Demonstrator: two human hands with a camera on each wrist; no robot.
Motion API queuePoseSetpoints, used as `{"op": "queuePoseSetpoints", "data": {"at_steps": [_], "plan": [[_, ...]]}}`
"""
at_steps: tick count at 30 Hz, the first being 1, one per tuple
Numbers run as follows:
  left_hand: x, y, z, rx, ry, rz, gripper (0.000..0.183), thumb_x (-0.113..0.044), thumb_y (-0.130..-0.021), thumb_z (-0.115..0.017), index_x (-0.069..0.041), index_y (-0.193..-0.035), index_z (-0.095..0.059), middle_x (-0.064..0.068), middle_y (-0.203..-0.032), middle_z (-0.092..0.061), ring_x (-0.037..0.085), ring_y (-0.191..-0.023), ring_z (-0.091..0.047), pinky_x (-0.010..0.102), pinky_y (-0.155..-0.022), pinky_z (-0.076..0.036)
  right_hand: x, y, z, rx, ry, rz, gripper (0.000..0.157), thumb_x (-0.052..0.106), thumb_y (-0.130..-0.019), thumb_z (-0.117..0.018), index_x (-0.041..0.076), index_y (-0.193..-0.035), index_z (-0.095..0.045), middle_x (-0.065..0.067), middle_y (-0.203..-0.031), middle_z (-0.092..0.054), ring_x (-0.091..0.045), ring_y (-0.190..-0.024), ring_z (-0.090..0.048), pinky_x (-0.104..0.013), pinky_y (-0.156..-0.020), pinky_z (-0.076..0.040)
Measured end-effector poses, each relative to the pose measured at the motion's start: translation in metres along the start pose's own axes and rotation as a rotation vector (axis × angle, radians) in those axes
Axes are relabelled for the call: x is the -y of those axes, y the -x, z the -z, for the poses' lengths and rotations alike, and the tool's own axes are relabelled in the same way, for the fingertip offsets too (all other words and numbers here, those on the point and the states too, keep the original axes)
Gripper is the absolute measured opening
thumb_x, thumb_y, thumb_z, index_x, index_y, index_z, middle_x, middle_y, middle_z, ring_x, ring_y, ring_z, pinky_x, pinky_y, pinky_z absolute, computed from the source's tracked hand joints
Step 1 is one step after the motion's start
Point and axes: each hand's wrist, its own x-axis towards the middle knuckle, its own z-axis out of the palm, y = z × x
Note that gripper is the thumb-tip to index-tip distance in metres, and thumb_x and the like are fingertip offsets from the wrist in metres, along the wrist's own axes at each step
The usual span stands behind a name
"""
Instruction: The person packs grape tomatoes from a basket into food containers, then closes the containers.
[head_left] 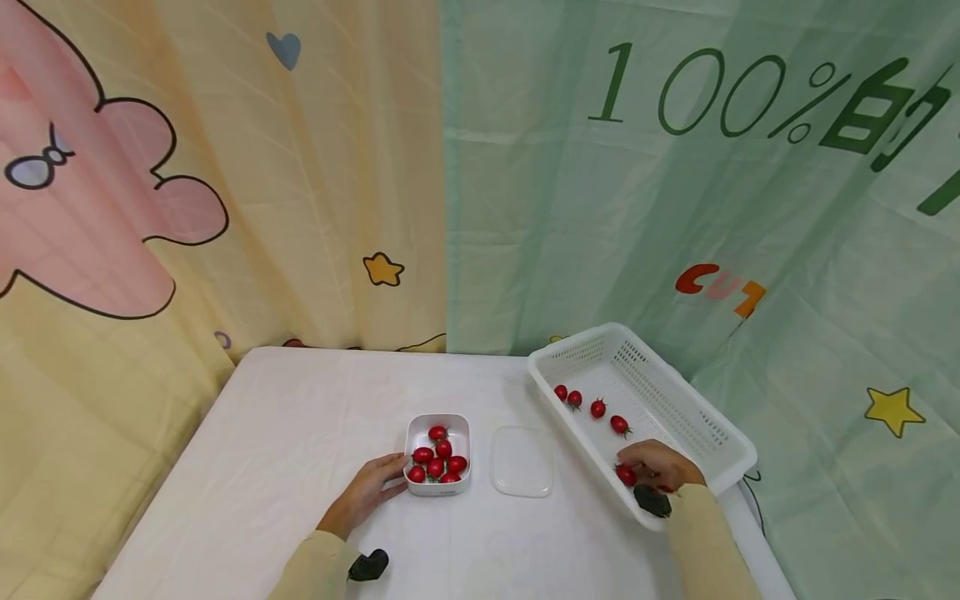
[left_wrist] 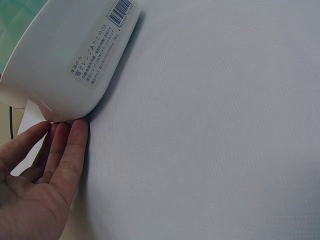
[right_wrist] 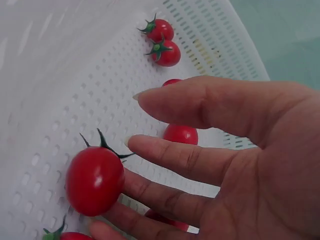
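Note:
My left hand [head_left: 371, 490] rests its straight fingertips against the left side of a small white square container [head_left: 437, 490]. In the left wrist view those fingers [left_wrist: 72, 155] touch its corner, near a printed barcode label [left_wrist: 102, 45]. Several cherry tomatoes [head_left: 436, 468] with green stems lie inside it. My right hand [head_left: 660, 465] is down in the near end of a white perforated basket [head_left: 652, 371]. In the right wrist view its thumb and fingers are spread, and a cherry tomato [right_wrist: 95, 180] lies at the fingertips, not gripped.
A clear lid [head_left: 522, 462] lies flat on the white-covered table [head_left: 315, 400], between container and basket. More cherry tomatoes [head_left: 597, 408] sit along the basket's left side. Printed curtains [head_left: 525, 208] hang behind the table. A thin cable [head_left: 756, 500] runs at the right edge.

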Motion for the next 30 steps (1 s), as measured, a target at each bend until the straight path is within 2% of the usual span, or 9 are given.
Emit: {"op": "queuePoseSetpoints", "data": {"at_steps": [4, 7, 11, 15, 19, 30], "plan": [[0.001, 0.001, 0.000, 0.003, 0.005, 0.001, 0.056, -0.030, -0.098, -0.056, 0.011, -0.134, -0.046, 0.021, -0.128, -0.054, 0.029, -0.113, -0.055, 0.048, -0.099, -0.047, -0.001, -0.001, -0.003, 0.023, 0.024, -0.005, 0.024, 0.019, -0.086, -0.064, -0.002, -0.097, -0.068, -0.007, -0.087, -0.067, -0.023, -0.080, -0.063, -0.035, -0.075, -0.052], [0.001, 0.002, 0.000, 0.007, 0.005, 0.000, 0.055, -0.030, -0.098, -0.056, 0.011, -0.134, -0.045, 0.021, -0.129, -0.054, 0.029, -0.114, -0.055, 0.048, -0.099, -0.047, 0.000, -0.001, -0.003, 0.065, 0.055, 0.011, 0.026, 0.020, -0.086, -0.064, -0.002, -0.099, -0.069, -0.008, -0.090, -0.067, -0.023, -0.083, -0.063, -0.039, -0.079, -0.053], [0.000, 0.002, 0.000, 0.015, 0.006, -0.002, 0.055, -0.029, -0.099, -0.055, 0.011, -0.135, -0.045, 0.020, -0.129, -0.054, 0.029, -0.114, -0.055, 0.047, -0.099, -0.047, 0.000, -0.003, -0.005, 0.188, 0.057, 0.044, 0.027, 0.021, -0.087, -0.065, 0.000, -0.103, -0.071, -0.006, -0.093, -0.068, -0.022, -0.087, -0.063, -0.043, -0.084, -0.051], [-0.001, 0.002, 0.000, 0.016, 0.002, -0.007, 0.056, -0.030, -0.099, -0.054, 0.012, -0.135, -0.044, 0.021, -0.129, -0.053, 0.029, -0.114, -0.054, 0.047, -0.100, -0.047, 0.002, -0.008, -0.004, 0.313, 0.048, 0.106, 0.027, 0.016, -0.091, -0.061, -0.003, -0.108, -0.069, -0.001, -0.093, -0.067, -0.018, -0.086, -0.061, -0.037, -0.082, -0.050], [-0.003, 0.003, 0.000, 0.010, 0.000, -0.007, 0.055, -0.030, -0.099, -0.055, 0.011, -0.135, -0.045, 0.020, -0.128, -0.054, 0.028, -0.114, -0.055, 0.047, -0.099, -0.047, 0.003, -0.011, -0.003, 0.390, 0.034, 0.155, 0.028, 0.008, -0.093, -0.055, -0.009, -0.113, -0.065, -0.001, -0.092, -0.067, -0.017, -0.083, -0.059, -0.032, -0.080, -0.048], [-0.003, 0.004, -0.001, 0.004, 0.000, 0.000, 0.054, -0.028, -0.099, -0.055, 0.011, -0.134, -0.045, 0.020, -0.128, -0.054, 0.029, -0.113, -0.055, 0.046, -0.099, -0.047, 0.018, -0.001, -0.002, 0.417, 0.022, 0.208, 0.032, 0.001, -0.093, -0.054, -0.012, -0.122, -0.058, -0.008, -0.102, -0.069, -0.018, -0.084, -0.064, -0.032, -0.079, -0.056]]}}
